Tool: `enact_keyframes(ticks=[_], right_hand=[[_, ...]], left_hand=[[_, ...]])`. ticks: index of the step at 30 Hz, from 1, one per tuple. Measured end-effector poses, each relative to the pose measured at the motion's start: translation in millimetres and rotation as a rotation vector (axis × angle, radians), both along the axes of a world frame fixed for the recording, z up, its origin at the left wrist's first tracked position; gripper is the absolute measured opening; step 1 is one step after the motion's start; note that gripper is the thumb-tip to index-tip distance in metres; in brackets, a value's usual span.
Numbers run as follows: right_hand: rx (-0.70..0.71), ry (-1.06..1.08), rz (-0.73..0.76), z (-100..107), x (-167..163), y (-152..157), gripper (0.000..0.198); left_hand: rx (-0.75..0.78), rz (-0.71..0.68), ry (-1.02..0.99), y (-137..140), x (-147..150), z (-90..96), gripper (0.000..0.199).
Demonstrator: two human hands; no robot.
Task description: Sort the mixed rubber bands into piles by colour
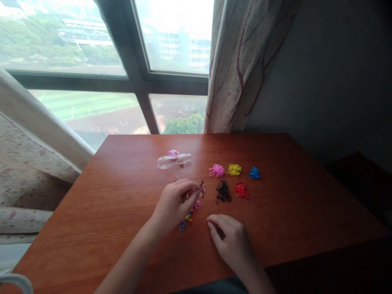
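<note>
My left hand reaches over a mixed pile of small coloured bulb-shaped safety pins, which it partly covers. Its thumb and index finger are pinched together beside a few pins, but whatever sits between the tips is too small to make out. Lower and to the right, my right hand rests at the table with thumb and fingertips closed together, and no object shows in them. Beyond it lie sorted heaps of pins: black, red, pink, yellow and blue.
A clear plastic bottle-shaped container with something pink on it lies behind my left hand. The brown wooden table meets a window at its far edge. A patterned curtain hangs behind, and a white curved object is at lower left.
</note>
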State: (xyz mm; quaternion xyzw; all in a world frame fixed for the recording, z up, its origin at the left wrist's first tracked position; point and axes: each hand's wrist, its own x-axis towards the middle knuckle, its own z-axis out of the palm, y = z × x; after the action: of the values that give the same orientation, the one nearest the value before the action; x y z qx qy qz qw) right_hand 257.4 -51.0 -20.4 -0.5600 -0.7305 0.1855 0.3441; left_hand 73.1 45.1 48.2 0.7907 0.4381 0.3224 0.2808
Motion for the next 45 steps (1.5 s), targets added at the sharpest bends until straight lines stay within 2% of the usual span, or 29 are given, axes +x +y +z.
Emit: enact_keyframes(ticks=[5,9,14,22,34,40,42,45], right_hand=[[-0.015,-0.064,0.022,5,-15,1,0.015],[-0.039,-0.032,0.073,9,-34,3,0.016],[-0.019,-0.041,0.102,9,-51,9,0.022],[0.021,-0.123,0.107,5,-54,10,0.018],[-0.036,0.029,0.117,10,-49,8,0.014],[-0.049,0.233,-0.005,12,-35,6,0.013],[-0.042,0.264,-0.112,14,-12,13,0.015],[-0.01,0.204,-0.363,13,44,34,0.023]], left_hand=[[-0.003,0.111,-0.05,-48,-31,-25.2,0.013],[0.041,0.177,-0.055,-64,-45,-37.7,0.014],[0.022,0.165,-0.037,-66,-45,-39.3,0.014],[0.034,0.186,-0.038,-66,-44,-42.5,0.014],[0.033,0.176,-0.041,-66,-45,-42.3,0.014],[0.028,0.152,-0.047,-65,-47,-43.6,0.012],[0.028,0.142,-0.036,-65,-47,-43.8,0.013],[0.032,0.131,-0.026,-65,-47,-44.9,0.013]])
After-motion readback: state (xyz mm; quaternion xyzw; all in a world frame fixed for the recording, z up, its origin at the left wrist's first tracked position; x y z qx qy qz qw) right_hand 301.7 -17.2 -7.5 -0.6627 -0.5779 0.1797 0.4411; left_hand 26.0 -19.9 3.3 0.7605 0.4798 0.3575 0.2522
